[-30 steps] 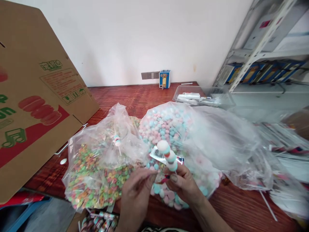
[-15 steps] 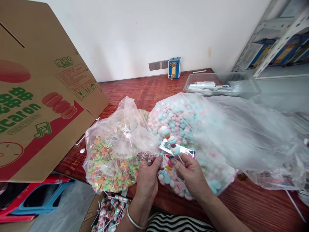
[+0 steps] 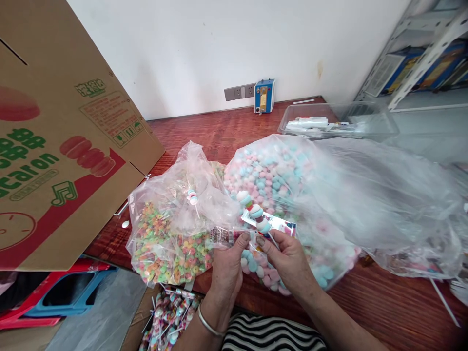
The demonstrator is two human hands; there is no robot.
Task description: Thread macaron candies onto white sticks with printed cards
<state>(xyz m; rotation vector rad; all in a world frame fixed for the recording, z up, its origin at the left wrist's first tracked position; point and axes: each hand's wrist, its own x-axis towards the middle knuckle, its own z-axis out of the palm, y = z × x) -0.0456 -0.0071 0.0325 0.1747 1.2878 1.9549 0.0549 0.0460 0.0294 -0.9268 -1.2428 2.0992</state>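
Observation:
My right hand pinches a candy skewer of white, blue and pink sweets, together with a small printed wrapper. Close to it on the left, my left hand pinches another small printed wrapper between thumb and fingers. Both hands hover over the near edge of a clear bag of pink, blue and white sweets. To the left lies a clear bag of multicoloured ring sweets, with one finished skewer on top of it.
A large open cardboard box leans at the left. A clear plastic tray sits at the back right on the wooden table, crumpled plastic bags at the right. Wrapped lollipops lie below the table edge.
The view shifted and steadied. My left hand has taken up a small printed wrapper. The skewer in my right hand has stayed over the pastel bag, tilting slightly.

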